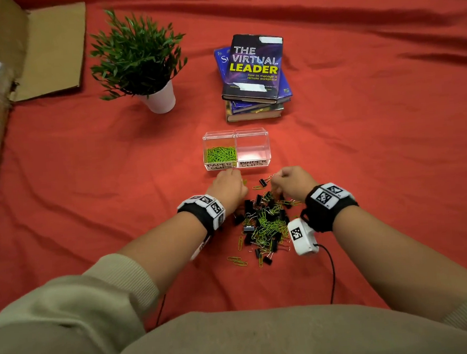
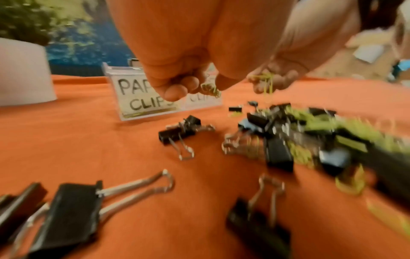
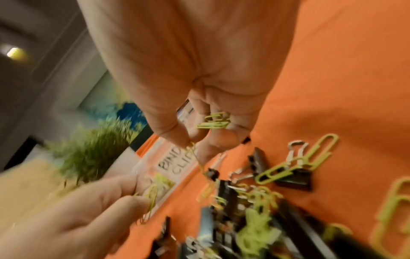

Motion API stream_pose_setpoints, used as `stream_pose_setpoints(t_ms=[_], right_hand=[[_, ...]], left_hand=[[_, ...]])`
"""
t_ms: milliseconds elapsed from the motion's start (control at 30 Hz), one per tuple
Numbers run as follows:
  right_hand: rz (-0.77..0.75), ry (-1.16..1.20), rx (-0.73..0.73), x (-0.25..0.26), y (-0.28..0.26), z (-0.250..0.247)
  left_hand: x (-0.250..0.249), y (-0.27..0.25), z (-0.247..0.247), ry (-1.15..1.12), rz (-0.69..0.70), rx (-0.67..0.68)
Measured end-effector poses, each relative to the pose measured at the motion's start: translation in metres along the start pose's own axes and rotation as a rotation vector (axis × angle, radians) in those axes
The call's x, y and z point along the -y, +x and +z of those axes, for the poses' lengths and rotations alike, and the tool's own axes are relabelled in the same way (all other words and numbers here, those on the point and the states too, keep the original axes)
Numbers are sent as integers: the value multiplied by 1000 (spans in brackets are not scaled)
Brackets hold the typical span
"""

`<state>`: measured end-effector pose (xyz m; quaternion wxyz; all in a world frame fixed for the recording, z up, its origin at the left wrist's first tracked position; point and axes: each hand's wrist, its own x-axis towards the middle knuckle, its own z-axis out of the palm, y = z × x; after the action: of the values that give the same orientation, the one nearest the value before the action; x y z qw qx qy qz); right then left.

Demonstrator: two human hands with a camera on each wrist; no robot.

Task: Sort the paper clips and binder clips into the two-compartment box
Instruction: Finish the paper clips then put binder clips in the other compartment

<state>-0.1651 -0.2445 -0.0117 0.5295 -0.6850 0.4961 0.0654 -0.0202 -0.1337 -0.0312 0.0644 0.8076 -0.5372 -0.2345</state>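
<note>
A clear two-compartment box (image 1: 266, 144) sits on the red cloth, its left half labelled "PAPER CLIPS" holding green paper clips (image 1: 221, 153), its right half labelled "BINDER CLIPS" bare. A mixed pile of black binder clips and green paper clips (image 1: 264, 221) lies in front of it. My left hand (image 1: 229, 186) hovers just before the box, fingers curled round a few green paper clips (image 2: 210, 90). My right hand (image 1: 289, 181) is over the pile's far edge, pinching several green paper clips (image 3: 214, 121), one of them dangling (image 3: 199, 163) toward the pile.
A potted plant (image 1: 138, 59) in a white pot stands at the back left. A stack of books (image 1: 254, 76) lies behind the box. Flattened cardboard (image 1: 12, 68) covers the left edge. A cable (image 1: 331, 269) trails from my right wrist camera.
</note>
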Motion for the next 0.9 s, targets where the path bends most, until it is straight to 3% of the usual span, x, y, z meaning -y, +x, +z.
stream_pose_setpoints(t_ms=[167,333,567,700,800,900], right_hand=[[-32,336,75,23,0,-10],[-70,415,117,53,10,-6],[-274,58,-88,98,42,18],[-353,-232,-169,111,53,36],[-390,-387,-133,115,51,48],[-442,-511,-74,116,43,52]], left_hand=[[15,22,-48,-87,-41,-148],[27,50,-70,69,-87,-63],[39,53,-53,159,4,0],[47,32,-57,-41,6,-159],[50,6,-51,-152,-53,-284],[44,-28,-34,-207,0,-127]])
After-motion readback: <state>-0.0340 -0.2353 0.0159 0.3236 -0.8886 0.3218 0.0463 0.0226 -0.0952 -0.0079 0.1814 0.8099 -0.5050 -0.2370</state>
